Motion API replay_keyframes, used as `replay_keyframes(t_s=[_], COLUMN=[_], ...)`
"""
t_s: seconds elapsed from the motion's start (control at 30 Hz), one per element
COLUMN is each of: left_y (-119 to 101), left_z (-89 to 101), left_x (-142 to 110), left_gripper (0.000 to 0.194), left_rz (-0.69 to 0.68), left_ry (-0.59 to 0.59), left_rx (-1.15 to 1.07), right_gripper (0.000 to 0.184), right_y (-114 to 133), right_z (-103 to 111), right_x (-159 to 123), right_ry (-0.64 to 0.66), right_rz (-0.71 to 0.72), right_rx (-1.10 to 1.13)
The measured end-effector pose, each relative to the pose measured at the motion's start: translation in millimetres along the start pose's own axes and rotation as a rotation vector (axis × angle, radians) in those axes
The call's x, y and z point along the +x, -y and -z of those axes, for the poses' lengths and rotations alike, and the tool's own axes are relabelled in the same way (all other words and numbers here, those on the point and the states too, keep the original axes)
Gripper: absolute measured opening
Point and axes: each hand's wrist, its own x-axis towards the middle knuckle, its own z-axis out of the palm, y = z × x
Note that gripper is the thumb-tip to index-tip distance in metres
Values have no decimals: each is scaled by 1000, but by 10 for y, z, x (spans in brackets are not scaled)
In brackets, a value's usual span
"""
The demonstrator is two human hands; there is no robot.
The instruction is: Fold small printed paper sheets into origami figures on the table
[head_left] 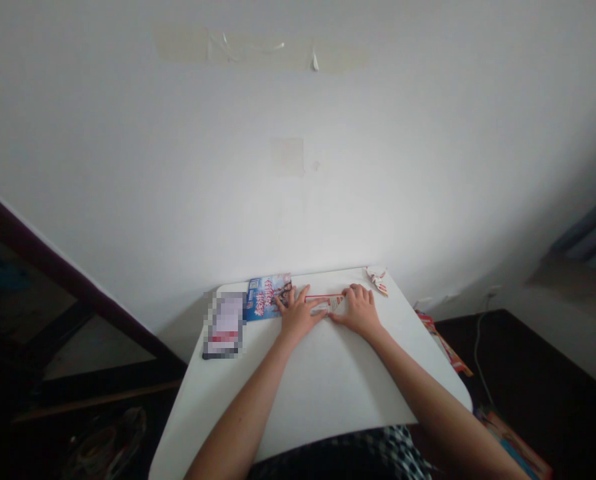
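A small piece of printed paper [334, 303] with a red edge lies on the white table, partly covered by both hands. My left hand [298, 315] is spread over its left end, fingers apart. Some of those fingers reach onto a blue printed leaflet [264, 301] beside it. My right hand [362, 312] rests on the paper's right end, fingers bent and thumb held away from them. The thumbs are close to each other at the paper's near edge. What lies under the palms is hidden.
A blurred-out phone [225, 327] lies at the table's left edge. A crumpled or folded red-and-white paper [377, 280] sits at the far right corner. The white table [323, 393] stands against a wall [298, 220]. Colourful printed items [443, 343] are low down on the right.
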Motion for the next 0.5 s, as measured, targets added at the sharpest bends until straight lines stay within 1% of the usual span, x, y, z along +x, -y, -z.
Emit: replay_keyframes(t_s=[0.3,0.4,0.5], left_y=[42,54,62], left_z=[-59,-81,-97], left_x=[7,9,10], left_gripper=[41,40,39], left_rz=[-29,-36,-50], left_ry=[-41,-52,-74], left_rx=[-19,-33,-46], right_gripper=[75,72,63], right_y=[-72,-113,-136], right_z=[-71,-76,-70], right_x=[-14,-13,-5], right_ry=[-3,1,10], right_rz=[30,45,41], right_rx=[6,31,54])
